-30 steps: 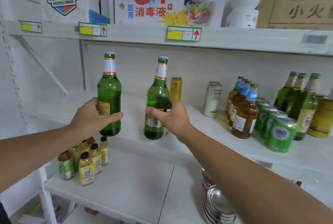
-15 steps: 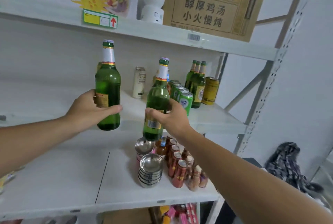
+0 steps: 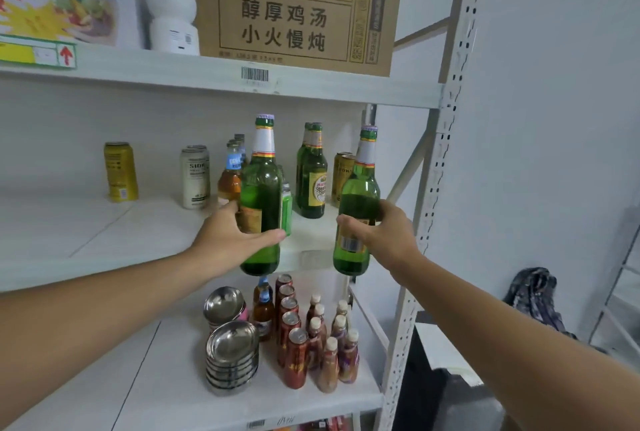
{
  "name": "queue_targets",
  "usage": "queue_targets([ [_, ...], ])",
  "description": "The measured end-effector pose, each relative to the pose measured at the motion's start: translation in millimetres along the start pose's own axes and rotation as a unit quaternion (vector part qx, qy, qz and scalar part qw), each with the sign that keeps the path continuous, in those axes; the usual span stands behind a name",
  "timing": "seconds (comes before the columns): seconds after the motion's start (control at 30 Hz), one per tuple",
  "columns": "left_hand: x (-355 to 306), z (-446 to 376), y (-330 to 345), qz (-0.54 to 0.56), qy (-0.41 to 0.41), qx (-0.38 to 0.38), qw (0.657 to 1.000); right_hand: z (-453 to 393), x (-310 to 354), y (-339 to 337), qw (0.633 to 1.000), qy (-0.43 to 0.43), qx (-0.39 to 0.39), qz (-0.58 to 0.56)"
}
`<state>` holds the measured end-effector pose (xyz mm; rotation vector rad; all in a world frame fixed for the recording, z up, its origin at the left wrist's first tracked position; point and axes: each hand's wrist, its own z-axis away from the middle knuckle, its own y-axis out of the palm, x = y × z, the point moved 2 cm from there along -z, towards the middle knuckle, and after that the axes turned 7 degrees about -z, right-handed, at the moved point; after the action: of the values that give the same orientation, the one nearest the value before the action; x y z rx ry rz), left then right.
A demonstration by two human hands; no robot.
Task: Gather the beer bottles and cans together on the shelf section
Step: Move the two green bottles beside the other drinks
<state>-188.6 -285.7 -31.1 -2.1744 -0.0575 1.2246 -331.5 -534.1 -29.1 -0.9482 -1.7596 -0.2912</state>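
Two bare forearms come into view from the bottom corners, each ending in a bare hand. The left hand (image 3: pixel 230 240) and the right hand (image 3: pixel 384 235) carry no ring, watch, bracelet or glove. No sleeve shows on either arm, up to the edge of the view.

Middle shelf (image 3: pixel 104 240): left and front-centre board bare, open approach from the front. Yellow can (image 3: pixel 120 171) and white can (image 3: pixel 195 176) stand at the back, gap between them. Right end crowded: amber bottles (image 3: pixel 231 177), green can (image 3: pixel 286 209), green bottles (image 3: pixel 311 174), gold cans (image 3: pixel 343 174) packed close. Upright post (image 3: pixel 433 188) and diagonal brace (image 3: pixel 408 167) block the right side. Upper shelf (image 3: pixel 221 79) caps headroom above the bottle tops. Lower shelf: stacked steel bowls (image 3: pixel 232 358) and drinks fill the right; left bare.
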Motion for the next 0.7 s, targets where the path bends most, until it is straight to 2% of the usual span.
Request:
queue_targets([
  [0.27, -26, -13, 59, -0.004, -0.018, -0.028, 0.999, -67, -30, -21, 0.998, -0.01, 0.052, -0.014],
  [0.6, -6, -15, 44, -0.041, -0.041, -0.049, 0.997, -135, -49, 43, 0.995, 0.016, 0.095, -0.026],
  [0.7, -1, -17, 41, -0.039, -0.044, -0.053, 0.997, -145, -52, 54, 0.994, 0.008, 0.111, 0.015],
])
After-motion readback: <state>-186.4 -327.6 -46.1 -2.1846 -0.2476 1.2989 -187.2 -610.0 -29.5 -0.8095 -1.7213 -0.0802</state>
